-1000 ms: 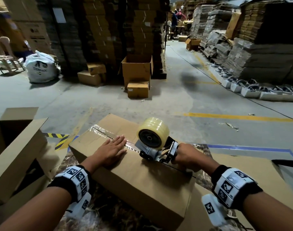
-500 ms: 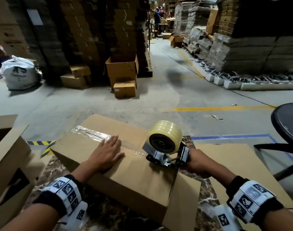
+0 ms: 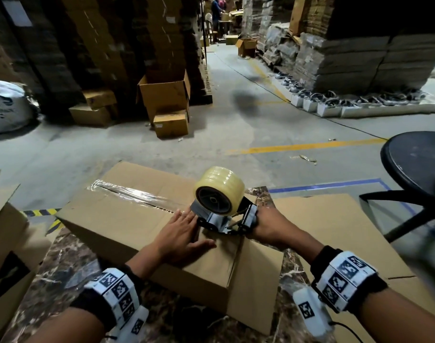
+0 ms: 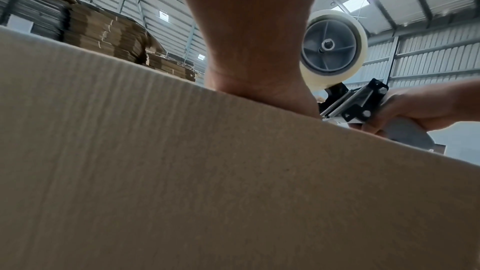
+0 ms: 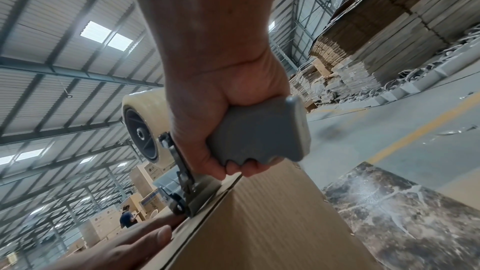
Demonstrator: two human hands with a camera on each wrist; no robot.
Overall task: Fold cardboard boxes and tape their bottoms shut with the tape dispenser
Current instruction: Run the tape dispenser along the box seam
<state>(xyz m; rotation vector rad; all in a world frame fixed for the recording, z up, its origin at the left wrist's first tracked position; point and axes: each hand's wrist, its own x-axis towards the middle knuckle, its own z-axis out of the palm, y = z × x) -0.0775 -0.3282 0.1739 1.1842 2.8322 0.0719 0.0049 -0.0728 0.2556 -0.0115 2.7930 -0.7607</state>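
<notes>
Far off to the left of the left grip (image 3: 181,233), on the floor: one white sack (image 3: 6,105). Nearer, at the left edge of the marbled worktop (image 3: 63,268) and well apart from that grip: one side-turned open box (image 3: 3,231).

Directly under the left grip: one closed cardboard box (image 3: 117,219), lying on the worktop with its flaps shut on top. Along the seam, from the far left corner toward the left grip: one strip of clear tape (image 3: 137,194), shiny and wrinkled.

Left grip released, fingers straight and pressed flat on the box top, fingertips at the seam. In the left wrist view, fingers hidden behind the box wall.

Just right of the left grip, touching the box top near its right end: one tape dispenser (image 3: 221,220), with one fat tape roll (image 3: 219,190) upright above the frame and hiding the seam behind it.

Right grip (image 3: 266,226) clenched round the one grey handle (image 5: 259,134) of the tape dispenser, fingers wrapped underneath.

Right of the right grip, flat on the worktop beside the box: one cardboard sheet (image 3: 335,219). Further right, off the worktop: one round black stool (image 3: 417,159).

Beyond both grips, on the floor: one tall open carton (image 3: 164,95), one small closed carton (image 3: 170,123) just in front of it, and cardboard stacks (image 3: 347,58) to the right.
</notes>
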